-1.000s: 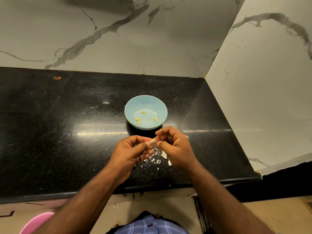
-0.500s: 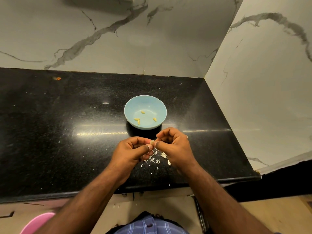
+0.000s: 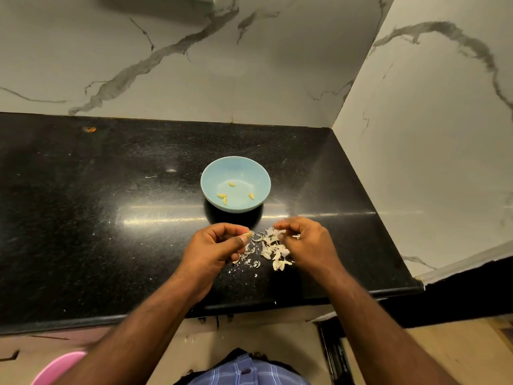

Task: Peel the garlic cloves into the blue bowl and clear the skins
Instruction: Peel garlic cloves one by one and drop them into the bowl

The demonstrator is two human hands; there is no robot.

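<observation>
I see my left hand [image 3: 219,247] pinching a garlic clove [image 3: 248,234] between thumb and fingertips. My right hand [image 3: 305,243], at 3 o'clock of it, has curled fingers; I cannot tell what they hold. Skins [image 3: 270,250] lie between them. The blue bowl [image 3: 235,183] sits at 12 o'clock, holding four peeled cloves [image 3: 222,195].

The counter [image 3: 83,218] is polished black stone, speckled and glossy enough to throw back a streak of light. The walls [image 3: 277,79] behind and beside it are smooth white marble-look slabs with grey veins. The blue bowl [image 3: 213,173] has a smooth, faintly shiny glazed look. The garlic skins [image 3: 273,250] are thin, dry and papery. Checked woven cloth [image 3: 244,370] shows below.
</observation>
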